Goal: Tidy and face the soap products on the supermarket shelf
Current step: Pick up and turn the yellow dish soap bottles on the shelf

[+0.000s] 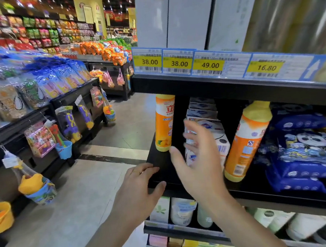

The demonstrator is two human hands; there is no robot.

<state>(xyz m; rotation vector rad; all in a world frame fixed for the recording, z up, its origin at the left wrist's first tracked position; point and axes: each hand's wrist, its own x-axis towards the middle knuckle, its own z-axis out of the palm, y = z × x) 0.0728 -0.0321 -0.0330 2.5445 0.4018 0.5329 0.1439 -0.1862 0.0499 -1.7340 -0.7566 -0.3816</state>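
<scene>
From the head view, my right hand (198, 159) is raised in front of the stacked white soap boxes (205, 123) on the black shelf (161, 163), fingers spread and straight, holding nothing; whether the fingertips already touch the front packs I cannot tell, since the hand covers them. My left hand (142, 186) rests on the shelf's front corner, fingers laid fairly flat along the edge and thumb hooked on the lip. The soap stack sits between two orange-and-yellow bottles: the left bottle (164, 123) stands upright near the shelf's end, while the right bottle (246, 141) leans with its cap tipped to the right (it looks out of line). The soap lies straight ahead of my right palm, its boxes running back into the shelf, so the right hand is plainly the nearer one. I judge the coming move is to press or square those boxes forward.
</scene>
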